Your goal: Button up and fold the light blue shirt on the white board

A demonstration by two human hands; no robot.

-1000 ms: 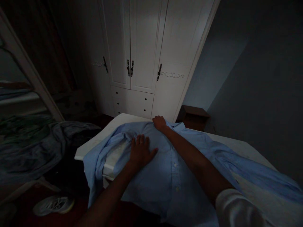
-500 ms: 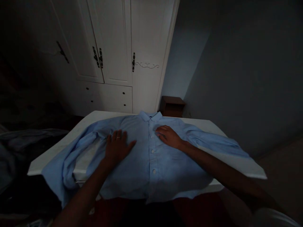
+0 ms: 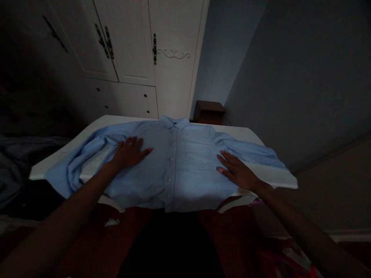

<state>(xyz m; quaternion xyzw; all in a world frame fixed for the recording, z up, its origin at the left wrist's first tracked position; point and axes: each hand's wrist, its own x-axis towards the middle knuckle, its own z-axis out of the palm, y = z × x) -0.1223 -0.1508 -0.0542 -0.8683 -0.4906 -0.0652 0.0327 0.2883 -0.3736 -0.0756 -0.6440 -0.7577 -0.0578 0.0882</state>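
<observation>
A light blue button-up shirt (image 3: 191, 166) lies front side up across a white table (image 3: 278, 178), its collar at the far edge and its hem hanging at the near edge. Its sleeves stretch out to both sides, the left one bunched in folds. My left hand (image 3: 129, 153), with a ring on one finger, rests on the left chest of the shirt, fingers spread. On the right side of the shirt, near the sleeve and side seam, my right hand (image 3: 236, 170) lies with its fingers apart. Neither hand grips the cloth.
Behind the table stands a white wardrobe (image 3: 127, 46) with dark handles and drawers. A small brown nightstand (image 3: 210, 110) is by the wall. Dark clothing (image 3: 26, 158) is heaped at the left. A small white scrap (image 3: 111, 222) lies on the red floor.
My right hand has slid from beside the button strip out to the right side of the shirt. My left hand has shifted slightly outward. The camera view has tilted down.
</observation>
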